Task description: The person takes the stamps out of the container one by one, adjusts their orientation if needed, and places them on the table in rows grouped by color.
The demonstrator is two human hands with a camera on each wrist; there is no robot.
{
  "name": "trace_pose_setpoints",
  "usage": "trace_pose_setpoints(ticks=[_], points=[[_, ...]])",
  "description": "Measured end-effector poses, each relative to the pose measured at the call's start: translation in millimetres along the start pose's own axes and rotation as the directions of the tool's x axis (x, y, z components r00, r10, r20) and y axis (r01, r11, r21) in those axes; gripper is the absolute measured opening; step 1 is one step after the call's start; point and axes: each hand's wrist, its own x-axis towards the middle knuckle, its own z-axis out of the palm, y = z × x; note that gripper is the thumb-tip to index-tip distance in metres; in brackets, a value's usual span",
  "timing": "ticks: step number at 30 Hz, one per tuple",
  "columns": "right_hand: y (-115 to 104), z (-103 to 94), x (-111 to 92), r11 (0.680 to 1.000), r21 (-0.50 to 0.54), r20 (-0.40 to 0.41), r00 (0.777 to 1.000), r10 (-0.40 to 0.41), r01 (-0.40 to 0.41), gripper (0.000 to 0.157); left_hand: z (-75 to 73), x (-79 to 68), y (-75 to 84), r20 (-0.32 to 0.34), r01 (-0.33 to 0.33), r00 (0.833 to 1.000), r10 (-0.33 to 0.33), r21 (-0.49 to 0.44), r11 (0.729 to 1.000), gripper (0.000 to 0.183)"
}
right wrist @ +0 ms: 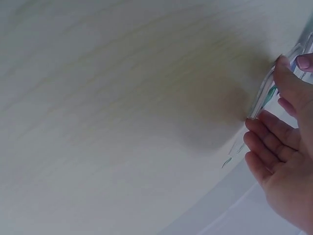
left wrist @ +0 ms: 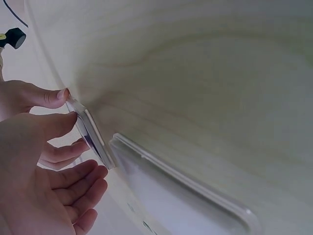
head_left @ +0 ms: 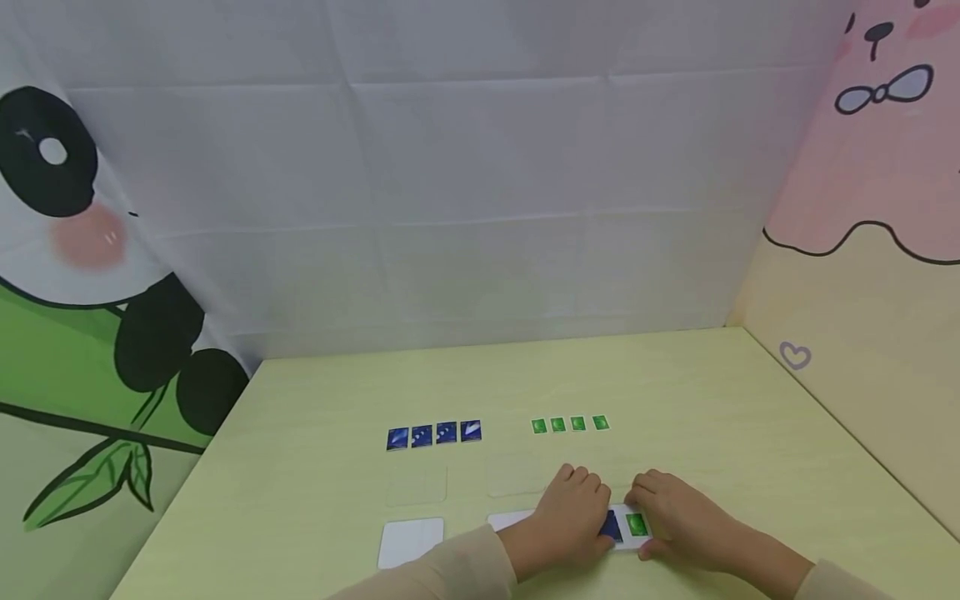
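Observation:
Both hands hold a white rectangular plate with clear edges (head_left: 628, 542) at the table's near right. A small blue picture tile (head_left: 611, 527) and a green one (head_left: 637, 524) lie side by side on it. My left hand (head_left: 566, 521) grips its left part, thumb on the near edge and fingers at the far edge, covering what lies beneath. At the right end, my right hand (head_left: 686, 521) pinches the plate between thumb and fingers. The left wrist view shows the plate's rim (left wrist: 93, 132) edge-on; its clear corner (right wrist: 266, 90) appears in the right wrist view.
Left of the hands lie a white plate (head_left: 411, 542) and another white piece (head_left: 510, 518), partly behind the left hand. Two clear rectangles (head_left: 417, 485) lie farther back. Beyond them are a row of blue tiles (head_left: 433, 435) and one of green tiles (head_left: 570, 425). Decorated walls enclose the table.

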Motion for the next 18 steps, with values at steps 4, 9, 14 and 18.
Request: trace_pose_setpoints(ticks=[4, 9, 14, 18], points=[[-0.4, -0.6, 0.3, 1.000, -0.007, 0.023, 1.000, 0.006, -0.006, 0.052, -0.2, 0.1, 0.8, 0.011, 0.010, 1.000, -0.010, -0.010, 1.000, 0.046], [0.0, -0.1, 0.0, 1.000, -0.003, 0.024, 1.000, 0.008, -0.008, 0.053, -2.0, 0.0, 1.6, 0.040, 0.039, 0.999, -0.038, -0.029, 0.999, 0.045], [0.4, 0.1, -0.3, 1.000, -0.001, 0.011, 1.000, 0.001, -0.001, 0.054, -3.2, -0.1, 1.8, 0.054, 0.048, 0.997, -0.046, -0.042, 0.998, 0.044], [0.9, 0.2, -0.7, 1.000, 0.004, 0.009, 1.000, -0.006, 0.006, 0.053, -2.2, -0.2, 1.5, 0.047, 0.042, 0.998, -0.040, -0.044, 0.998, 0.045]])
